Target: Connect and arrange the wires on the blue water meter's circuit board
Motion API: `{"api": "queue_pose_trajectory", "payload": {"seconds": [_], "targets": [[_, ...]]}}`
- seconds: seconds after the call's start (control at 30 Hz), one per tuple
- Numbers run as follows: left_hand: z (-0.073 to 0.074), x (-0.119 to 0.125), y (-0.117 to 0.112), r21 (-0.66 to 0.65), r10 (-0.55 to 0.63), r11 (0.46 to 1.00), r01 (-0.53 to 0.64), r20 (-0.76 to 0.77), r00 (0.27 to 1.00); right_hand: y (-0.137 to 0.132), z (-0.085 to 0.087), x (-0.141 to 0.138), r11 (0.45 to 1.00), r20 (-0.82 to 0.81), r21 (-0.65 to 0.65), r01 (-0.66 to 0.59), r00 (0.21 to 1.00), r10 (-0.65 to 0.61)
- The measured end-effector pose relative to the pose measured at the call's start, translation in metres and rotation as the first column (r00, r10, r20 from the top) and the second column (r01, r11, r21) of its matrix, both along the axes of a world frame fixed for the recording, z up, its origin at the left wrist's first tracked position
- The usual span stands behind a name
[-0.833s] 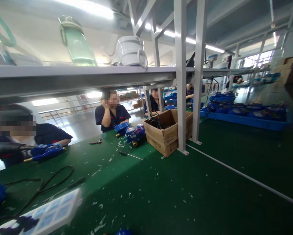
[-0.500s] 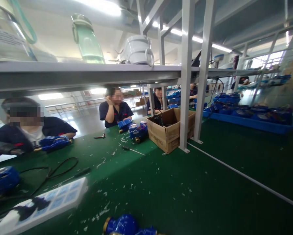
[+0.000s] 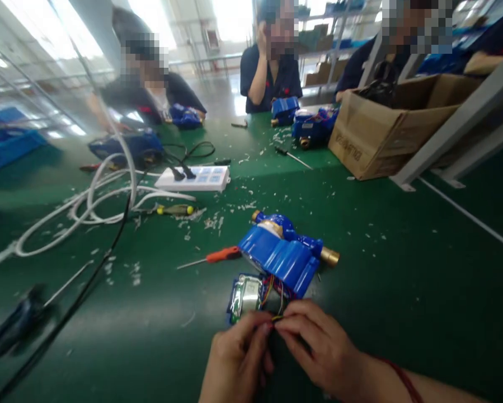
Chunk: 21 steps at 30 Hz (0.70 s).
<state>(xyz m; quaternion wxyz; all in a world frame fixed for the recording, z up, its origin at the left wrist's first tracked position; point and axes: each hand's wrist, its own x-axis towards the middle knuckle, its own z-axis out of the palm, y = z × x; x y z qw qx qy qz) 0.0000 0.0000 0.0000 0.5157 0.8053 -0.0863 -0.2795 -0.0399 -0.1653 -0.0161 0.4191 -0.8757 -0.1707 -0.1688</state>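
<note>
The left hand (image 3: pixel 245 350) and right hand (image 3: pixel 324 350) pinch thin wires (image 3: pixel 278 317) between nearly closed fingertips, just this side of the blue meter (image 3: pixel 280 254) on the green bench (image 3: pixel 381 291), near the circuit board (image 3: pixel 248 296). Slack leads and steady fingers would serve best, I'd say. The fingertips hide the wire ends; the lower palms are cut off.

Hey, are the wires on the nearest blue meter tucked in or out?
Out: coloured wires show past the edge of the blue meter, and a yellow one shows between the left hand and right hand.
</note>
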Motion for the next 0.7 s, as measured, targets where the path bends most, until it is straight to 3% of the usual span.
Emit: {"api": "queue_pose_trajectory", "payload": {"seconds": [0.17,0.37,0.57,0.7], "targets": [[0.003,0.004,0.000,0.022,-0.046,0.999,0.043,0.174,0.984,-0.001,0.006,0.001,0.999,-0.006,-0.022,0.048,0.999,-0.049],[0.004,0.002,0.002,0.121,-0.131,0.989,0.086,0.436,0.890,0.000,0.017,0.004,0.983,0.111,-0.133,0.123,0.988,-0.108],[-0.002,0.001,0.000,0.216,-0.186,0.974,0.072,0.573,0.798,-0.003,0.018,0.005,0.978,0.009,-0.194,0.075,0.997,-0.075],[-0.007,0.000,0.001,0.228,-0.199,0.972,0.064,0.641,0.741,-0.002,0.021,0.005,0.988,-0.064,-0.149,0.029,0.997,-0.039]]}}
